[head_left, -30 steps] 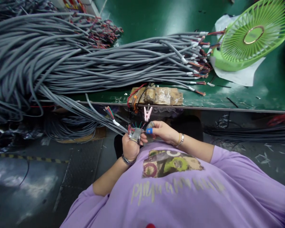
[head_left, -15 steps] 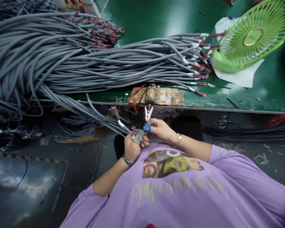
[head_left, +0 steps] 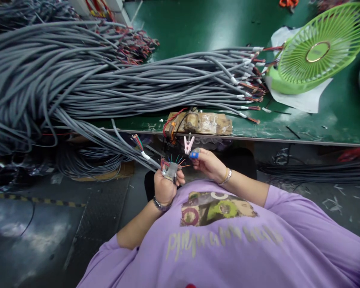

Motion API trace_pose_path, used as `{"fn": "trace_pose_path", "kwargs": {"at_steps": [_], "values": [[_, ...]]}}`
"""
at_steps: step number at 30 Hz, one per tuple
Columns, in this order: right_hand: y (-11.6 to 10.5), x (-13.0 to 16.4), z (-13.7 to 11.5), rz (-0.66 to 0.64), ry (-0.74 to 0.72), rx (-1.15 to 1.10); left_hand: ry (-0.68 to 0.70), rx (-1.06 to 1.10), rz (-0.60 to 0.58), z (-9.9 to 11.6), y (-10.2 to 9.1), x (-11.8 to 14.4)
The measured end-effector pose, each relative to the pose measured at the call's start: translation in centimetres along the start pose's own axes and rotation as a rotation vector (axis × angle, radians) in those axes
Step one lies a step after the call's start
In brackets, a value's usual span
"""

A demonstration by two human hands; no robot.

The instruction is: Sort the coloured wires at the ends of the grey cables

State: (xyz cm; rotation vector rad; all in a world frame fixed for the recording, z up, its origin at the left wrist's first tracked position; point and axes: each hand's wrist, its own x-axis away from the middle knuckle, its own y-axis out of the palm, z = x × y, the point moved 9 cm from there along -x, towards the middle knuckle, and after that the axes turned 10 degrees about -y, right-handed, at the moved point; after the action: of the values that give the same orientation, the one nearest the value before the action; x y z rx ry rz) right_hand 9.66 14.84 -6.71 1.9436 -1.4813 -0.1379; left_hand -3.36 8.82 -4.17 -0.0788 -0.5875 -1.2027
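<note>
My left hand [head_left: 165,188] is closed around the end of a grey cable [head_left: 151,161]. Thin coloured wires [head_left: 176,159] fan out above its fingers, an orange one pointing right. A grey patch at the thumb looks like a wrap or cover. To the right, my right hand [head_left: 209,165] is apart from the wires with its thumb and fingers pinched together; anything between them is too small to make out. Blue tape [head_left: 194,155] is wrapped around one of its digits. Just above that hand is a pink clip [head_left: 188,145] at the bench edge.
A thick bundle of grey cables [head_left: 132,88] lies along the green bench [head_left: 318,130]. At the bench edge sits a wooden block [head_left: 213,123] with red and black leads. A green fan [head_left: 318,52] stands at right on white paper. Orange-handled scissors [head_left: 288,4] lie at the back.
My right hand has drawn away from the wires, slightly to the right. My left hand has shifted a little left, and the wires now show fanned out between the hands.
</note>
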Motion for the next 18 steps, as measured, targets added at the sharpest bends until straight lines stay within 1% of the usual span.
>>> {"fn": "trace_pose_path", "kwargs": {"at_steps": [2, 4, 7, 9, 12, 18], "values": [[-0.7, -0.6, -0.1, 0.045, 0.026, -0.039, -0.015, 0.003, -0.051, 0.3, 0.5, 0.2], [-0.6, -1.3, -0.3, 0.035, 0.061, -0.047, -0.037, -0.003, -0.135, 0.5, 1.4, 0.4], [0.8, -2.2, -1.1, -0.068, 0.050, -0.034, -0.066, -0.013, -0.272, 0.8, 3.2, 0.5], [1.8, -2.7, -1.7, -0.137, 0.009, -0.043, -0.085, -0.008, -0.321, 0.8, 4.0, 0.4], [2.7, -3.0, -2.0, -0.177, -0.013, -0.086, -0.114, 0.001, -0.327, 0.6, 4.6, 0.0], [2.9, -3.0, -1.5, -0.100, 0.009, -0.178, -0.166, 0.003, -0.301, -0.3, 4.8, -0.4]]}}
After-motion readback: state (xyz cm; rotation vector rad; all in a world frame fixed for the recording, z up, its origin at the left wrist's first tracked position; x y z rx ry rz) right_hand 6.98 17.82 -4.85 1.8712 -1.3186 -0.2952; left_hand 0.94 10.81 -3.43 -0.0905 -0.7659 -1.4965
